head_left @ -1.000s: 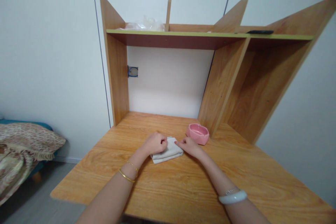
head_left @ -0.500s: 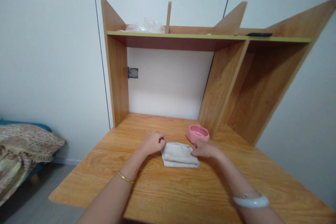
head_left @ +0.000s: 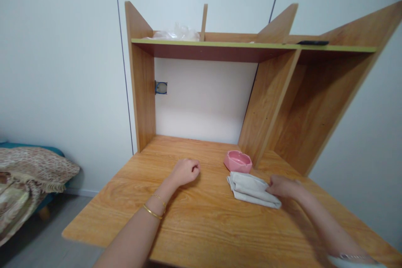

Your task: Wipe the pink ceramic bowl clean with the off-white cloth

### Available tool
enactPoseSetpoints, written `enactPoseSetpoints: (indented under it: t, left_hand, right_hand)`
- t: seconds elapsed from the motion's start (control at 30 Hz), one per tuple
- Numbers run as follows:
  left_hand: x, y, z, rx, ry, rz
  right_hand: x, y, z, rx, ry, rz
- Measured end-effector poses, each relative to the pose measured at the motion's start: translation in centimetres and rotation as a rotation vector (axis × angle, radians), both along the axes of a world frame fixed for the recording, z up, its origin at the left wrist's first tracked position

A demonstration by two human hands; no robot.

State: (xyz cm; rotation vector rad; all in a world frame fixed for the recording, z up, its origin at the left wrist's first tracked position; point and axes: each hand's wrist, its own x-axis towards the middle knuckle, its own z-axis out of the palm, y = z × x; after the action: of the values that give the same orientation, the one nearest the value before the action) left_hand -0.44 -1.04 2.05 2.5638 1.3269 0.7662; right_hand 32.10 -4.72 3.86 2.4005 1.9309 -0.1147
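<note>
Two hands rest on the desk [head_left: 220, 226], well apart. On the left, the left hand [head_left: 185, 171] is curled into a loose fist with its knuckles up, touching the bare wood and holding nothing; two thin gold bangles [head_left: 153, 207] circle its wrist. On the right, the right hand [head_left: 282, 186] lies on the right end of the cloth [head_left: 249, 187], fingers bent and pressing or pinching that edge; whether they grip it or only press down cannot be told. The cloth is pale grey-white, folded into a flat pad, and lies on the desk right of centre with its left end free. Just beyond its far edge, close to it or barely touching, stands a pink dish [head_left: 238, 161], shallow and empty. A bracelet [head_left: 351, 257] shows at the right wrist near the bottom edge. Behind the dish rises a slanted wooden divider [head_left: 266, 104] that carries a shelf [head_left: 220, 44] with a green front edge, and a matching upright panel [head_left: 143, 88] closes the left side. On the shelf at far left sits crumpled clear plastic [head_left: 177, 33]; at far right lies a flat dark object [head_left: 312, 42], too small to identify. A small blue-rimmed socket [head_left: 161, 87] is set in the white wall behind the desk. Far left, beyond the desk, a patterned blanket [head_left: 28, 176] lies over a bed.
</note>
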Motion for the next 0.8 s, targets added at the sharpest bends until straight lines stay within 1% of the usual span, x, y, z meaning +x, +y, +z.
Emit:
enactPoseSetpoints:
  t: [0.1,0.27,0.4,0.47,0.5,0.57,0.63,0.73,0.8]
  left_hand:
    - [0.0,0.1,-0.1,0.001,0.000,-0.003]
    - [0.0,0.1,0.0,-0.007,-0.003,-0.002]
    - [0.0,0.0,0.0,-0.019,-0.002,0.015]
    - [0.1,0.1,-0.1,-0.031,0.016,0.023]
    - [0.1,0.1,-0.2,-0.038,0.026,0.030]
    - [0.1,0.3,-0.5,-0.049,0.034,0.045]
    - [0.1,0.6,-0.8,-0.045,0.010,0.050]
    - [-0.1,1.1,-1.3,-0.020,-0.051,0.040]
    - [-0.3,1.4,-1.6,-0.020,-0.075,0.041]
  right_hand:
    - [-0.4,-0.1,0.0,-0.014,-0.049,-0.030]
    - [-1.6,-0.4,0.4,-0.009,-0.058,-0.074]
    - [-3.2,-1.1,1.5,-0.022,-0.138,-0.104]
    - [-4.8,-1.5,2.1,0.032,-0.214,-0.101]
    - [-5.9,-1.6,2.4,0.073,-0.231,-0.081]
    - [-8.2,-1.5,2.5,0.164,-0.215,0.024]
    - [-10.6,-1.0,2.1,0.242,-0.187,0.173]
    - [-13.6,0.2,0.5,0.234,-0.117,0.311]
    - [-15.0,0.9,-0.8,0.215,-0.053,0.374]
